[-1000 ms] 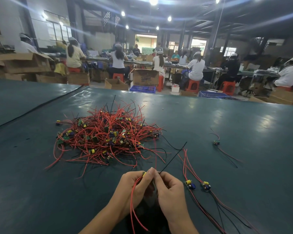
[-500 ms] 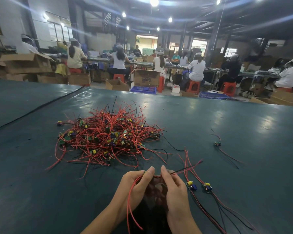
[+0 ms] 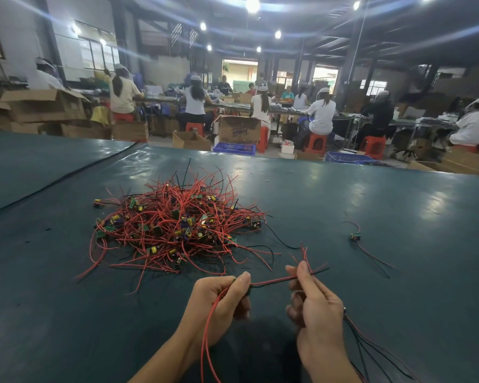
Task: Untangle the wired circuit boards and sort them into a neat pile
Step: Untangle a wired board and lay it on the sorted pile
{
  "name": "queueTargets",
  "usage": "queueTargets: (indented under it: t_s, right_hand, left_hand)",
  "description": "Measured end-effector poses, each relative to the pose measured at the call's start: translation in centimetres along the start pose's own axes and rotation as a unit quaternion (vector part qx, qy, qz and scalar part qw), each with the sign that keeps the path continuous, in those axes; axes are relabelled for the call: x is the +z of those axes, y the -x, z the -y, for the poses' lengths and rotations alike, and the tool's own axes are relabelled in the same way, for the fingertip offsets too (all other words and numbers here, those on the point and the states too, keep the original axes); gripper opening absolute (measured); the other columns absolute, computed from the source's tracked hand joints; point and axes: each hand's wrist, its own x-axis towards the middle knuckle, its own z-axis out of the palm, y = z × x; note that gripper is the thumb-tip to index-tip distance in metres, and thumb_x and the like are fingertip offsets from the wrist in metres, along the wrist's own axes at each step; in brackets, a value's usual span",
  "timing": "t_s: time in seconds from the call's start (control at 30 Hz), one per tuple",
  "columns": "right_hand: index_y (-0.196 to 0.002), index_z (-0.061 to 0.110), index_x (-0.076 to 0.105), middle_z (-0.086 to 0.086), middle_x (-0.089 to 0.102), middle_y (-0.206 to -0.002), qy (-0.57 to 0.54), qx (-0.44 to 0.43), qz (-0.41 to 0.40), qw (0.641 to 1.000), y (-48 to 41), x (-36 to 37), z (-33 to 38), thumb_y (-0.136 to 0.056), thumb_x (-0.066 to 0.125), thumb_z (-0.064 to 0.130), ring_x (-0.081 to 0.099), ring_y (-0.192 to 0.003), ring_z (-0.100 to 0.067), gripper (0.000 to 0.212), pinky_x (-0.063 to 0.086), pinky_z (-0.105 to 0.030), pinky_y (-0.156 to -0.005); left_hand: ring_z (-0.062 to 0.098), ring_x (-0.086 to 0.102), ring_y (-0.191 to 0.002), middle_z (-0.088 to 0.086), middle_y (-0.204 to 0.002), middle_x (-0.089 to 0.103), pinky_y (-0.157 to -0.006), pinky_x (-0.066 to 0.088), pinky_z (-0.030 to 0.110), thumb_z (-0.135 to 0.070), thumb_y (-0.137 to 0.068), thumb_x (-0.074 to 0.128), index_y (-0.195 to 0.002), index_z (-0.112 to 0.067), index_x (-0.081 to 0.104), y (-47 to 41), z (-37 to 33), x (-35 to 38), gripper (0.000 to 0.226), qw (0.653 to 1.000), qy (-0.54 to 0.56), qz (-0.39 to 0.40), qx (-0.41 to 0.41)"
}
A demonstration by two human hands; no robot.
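Between the fingers [image 3: 304,275] runs a red-and-black wire pair [image 3: 271,283]. Beyond them the heap [image 3: 177,225] is mostly red wire with black strands, flecked with green boards [image 3: 110,228] and yellow and purple parts [image 3: 153,249]. The tabletop [image 3: 371,205] beneath is dark teal.

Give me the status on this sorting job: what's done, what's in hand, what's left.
Done: very little. A few straightened wires lie by the right hand, and one lone board sits apart on the right. In hand: the left hand and right hand pinch one wire pair stretched between them. Left: nearly everything, the big tangled heap on the table.
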Motion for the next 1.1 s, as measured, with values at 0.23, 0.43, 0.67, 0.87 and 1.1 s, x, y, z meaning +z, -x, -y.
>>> queueTargets:
  t_s: [0.23, 0.43, 0.67, 0.87, 1.1]
  right_hand:
    - [-0.072, 0.011, 0.078, 0.0, 0.057, -0.057, -0.033, -0.024, -0.008, 0.999, -0.4, -0.5, 0.3, -0.088, 0.065, 0.026, 0.033, -0.037, -0.006, 0.026, 0.027, -0.018, -0.033]
    - [-0.076, 0.013, 0.078, -0.003, 0.061, -0.06, -0.012, -0.028, 0.014, 0.999, 0.0, -0.2, -0.2, -0.081, 0.068, 0.033, 0.035, -0.039, -0.007, 0.023, 0.029, -0.019, -0.035]
    - [-0.077, 0.008, 0.077, -0.009, 0.062, -0.062, -0.052, -0.008, 0.133, 0.99, 1.0, 0.2, -0.4, -0.067, 0.048, 0.073, 0.043, -0.042, -0.011, 0.072, 0.033, -0.02, -0.036]
    - [-0.085, 0.016, 0.078, 0.0, 0.056, -0.059, 0.08, -0.012, 0.176, 0.981, 1.4, 0.5, -0.8, -0.079, 0.046, 0.064, 0.041, -0.044, -0.008, 0.057, 0.032, -0.02, -0.041]
    - [-0.063, 0.006, 0.074, -0.006, 0.06, -0.049, 0.099, 0.005, 0.255, 0.962, 2.7, 1.7, -1.7, -0.076, 0.064, 0.036, 0.053, -0.043, -0.011, 0.035, 0.042, -0.017, -0.044]
  left_hand:
    - [0.017, 0.061, -0.053, 0.007, -0.08, 0.074, -0.049, 0.045, 0.022, -0.051, -0.083, 0.053, -0.076, -0.01, 0.074, -0.5, 0.3, -0.4, 0.047, 0.997, 0.018, -0.024, -0.075]
    - [0.008, 0.057, -0.048, 0.008, -0.08, 0.072, -0.046, 0.048, 0.017, -0.028, -0.067, 0.07, -0.084, -0.008, 0.077, -1.1, 0.3, -0.4, 0.027, 0.939, 0.289, -0.068, -0.172]
    - [0.006, 0.058, -0.051, 0.001, -0.07, 0.066, -0.049, 0.052, 0.016, -0.031, -0.065, 0.073, -0.067, -0.014, 0.076, -1.6, 0.7, -1.6, 0.018, 0.886, 0.415, -0.103, -0.178]
    - [0.007, 0.037, -0.037, -0.001, -0.049, 0.046, -0.036, 0.033, 0.017, -0.048, -0.063, 0.07, -0.077, -0.011, 0.077, -1.9, 0.9, -1.1, 0.04, 0.908, 0.375, 0.027, -0.185]
    - [0.009, 0.067, -0.061, -0.001, -0.071, 0.072, -0.054, 0.051, 0.018, -0.046, -0.06, 0.077, -0.109, -0.011, 0.06, -1.7, 2.2, 0.2, 0.062, 0.964, 0.178, 0.044, -0.19]
